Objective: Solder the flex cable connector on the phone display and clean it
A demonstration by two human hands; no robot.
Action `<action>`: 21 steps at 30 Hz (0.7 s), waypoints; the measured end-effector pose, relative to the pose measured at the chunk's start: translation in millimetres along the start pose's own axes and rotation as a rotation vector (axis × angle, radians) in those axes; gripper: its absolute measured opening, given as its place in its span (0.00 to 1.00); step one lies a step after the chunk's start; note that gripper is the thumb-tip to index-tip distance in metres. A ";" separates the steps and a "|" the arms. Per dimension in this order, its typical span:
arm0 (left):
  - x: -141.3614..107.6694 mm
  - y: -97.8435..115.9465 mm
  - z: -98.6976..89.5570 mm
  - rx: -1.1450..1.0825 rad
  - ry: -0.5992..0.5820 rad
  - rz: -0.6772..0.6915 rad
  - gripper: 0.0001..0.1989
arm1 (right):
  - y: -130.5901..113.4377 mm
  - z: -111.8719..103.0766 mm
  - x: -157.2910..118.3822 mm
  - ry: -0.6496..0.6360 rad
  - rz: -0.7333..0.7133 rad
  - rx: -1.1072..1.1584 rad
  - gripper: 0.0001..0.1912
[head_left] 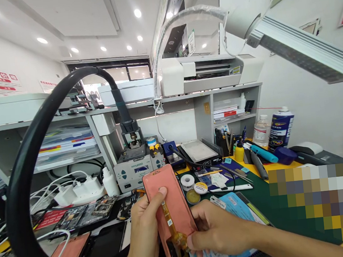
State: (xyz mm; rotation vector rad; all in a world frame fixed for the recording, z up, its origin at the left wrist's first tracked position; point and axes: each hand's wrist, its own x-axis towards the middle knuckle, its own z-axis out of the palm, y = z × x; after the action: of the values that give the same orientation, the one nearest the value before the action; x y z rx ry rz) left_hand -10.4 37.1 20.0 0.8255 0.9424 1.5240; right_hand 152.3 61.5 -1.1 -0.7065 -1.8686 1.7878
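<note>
A phone screen [174,199] with a copper-coloured back is tilted upright in front of me. My left hand [146,224] grips it from the left, its thumb pressed on the back. An orange flex cable [168,217] runs down the middle of that back to a wider piece at the bottom. At the lower right edge, my right hand [213,227] is closed on the screen, thumb beside the cable's lower end; its other fingers are partly hidden behind. Under the hands lies a blue printed packet [238,207].
A black hose [14,172] loops across the left side from the grey rework station [137,170]. Tape roll [188,181], round tins and tweezers sit behind the screen. Phone boards [88,213] lie left; a spray can [280,128] stands right. A lamp [303,43] hangs above.
</note>
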 end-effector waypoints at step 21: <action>-7.7 -4.1 8.3 -0.237 -0.242 -0.352 0.15 | -3.8 -1.7 -5.2 0.101 -0.053 0.012 0.07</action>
State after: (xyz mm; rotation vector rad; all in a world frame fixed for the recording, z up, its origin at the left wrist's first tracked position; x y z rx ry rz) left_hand -0.2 30.9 20.0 0.6192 0.6714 1.1732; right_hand 157.1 59.4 2.9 -0.7224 -1.7922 1.6969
